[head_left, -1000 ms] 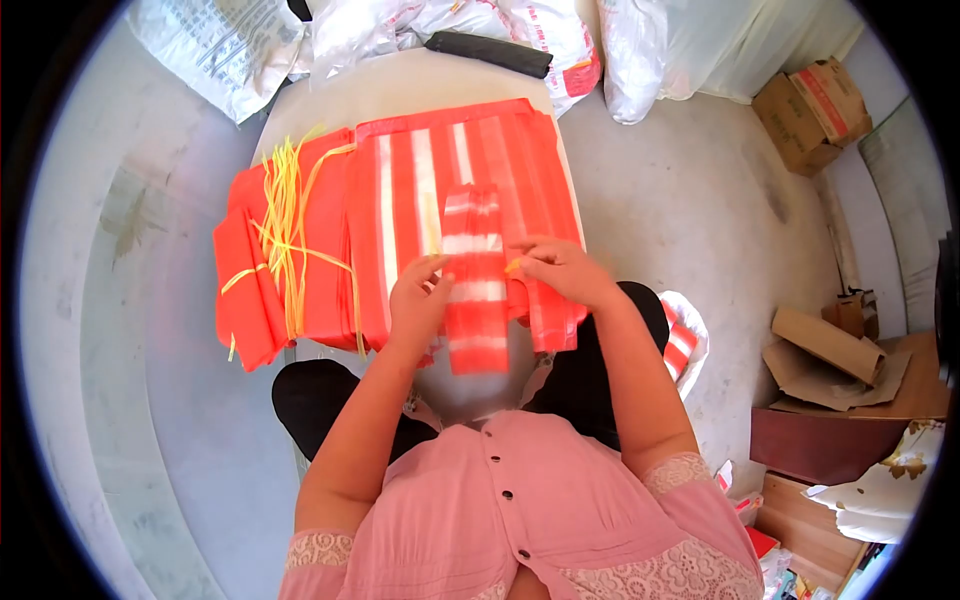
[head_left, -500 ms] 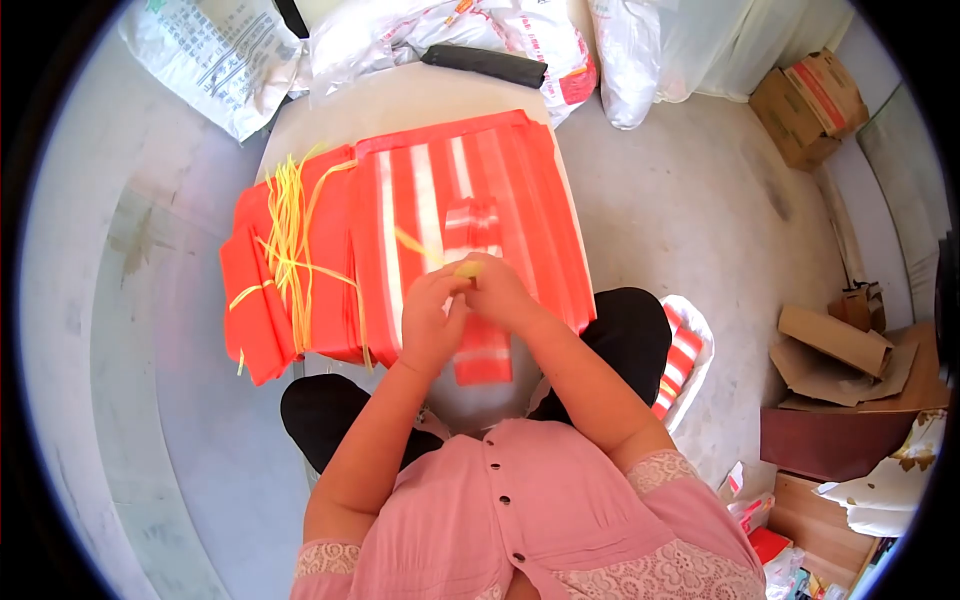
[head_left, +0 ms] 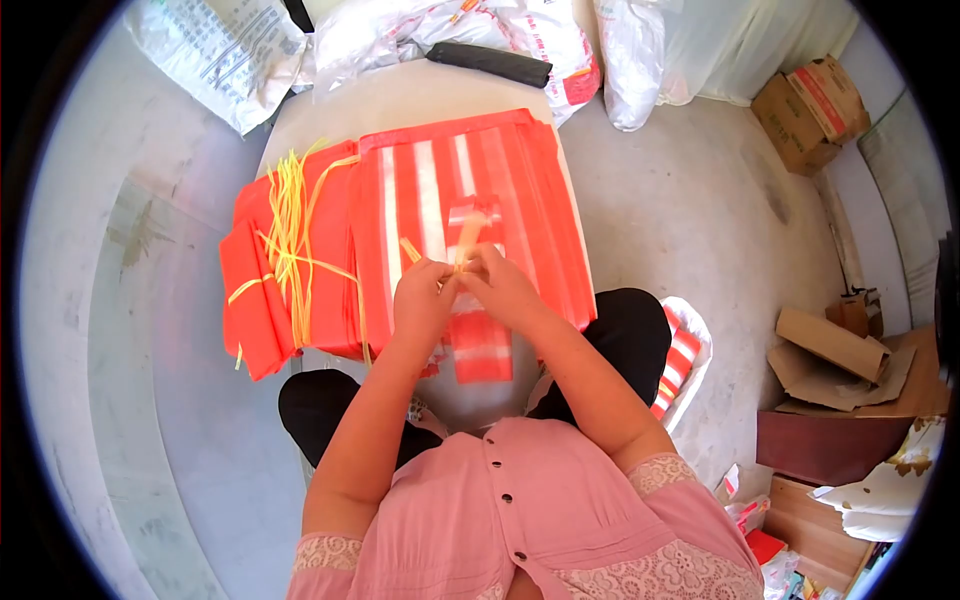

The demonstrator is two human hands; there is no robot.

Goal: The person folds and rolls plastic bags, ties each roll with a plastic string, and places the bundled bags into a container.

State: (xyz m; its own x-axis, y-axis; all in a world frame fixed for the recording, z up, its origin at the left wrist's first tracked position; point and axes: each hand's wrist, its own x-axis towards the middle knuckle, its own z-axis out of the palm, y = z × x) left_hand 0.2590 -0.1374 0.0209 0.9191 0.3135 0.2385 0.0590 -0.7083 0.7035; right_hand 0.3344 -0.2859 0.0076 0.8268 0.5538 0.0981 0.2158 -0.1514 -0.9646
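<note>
A folded red-and-white striped strip (head_left: 482, 350) lies lengthwise over a stack of red-and-white striped sheets (head_left: 400, 185), its near end past the stack's edge. Over the strip's middle, my left hand (head_left: 424, 295) and my right hand (head_left: 499, 288) meet with fingers pinched on a yellow ribbon (head_left: 468, 237). One ribbon end points up between them, another sticks out at the upper left. The exact hold at the fingertips is partly hidden. Left of the stack, a bunch of yellow ribbons (head_left: 287, 230) rests on red folded cloth (head_left: 330, 310).
A black rolled object (head_left: 489, 64) lies at the table's (head_left: 390, 95) far edge, near white bags (head_left: 550, 40). Beside my right knee stands a white bag with striped bundles (head_left: 680, 360). Cardboard boxes (head_left: 812, 112) stand at the far right, and opened cardboard (head_left: 835, 360) lies nearer.
My hands were apart on either side of the strip; they have come together over its middle with the yellow ribbon. Since the middle frame, a ribbon end has risen between them.
</note>
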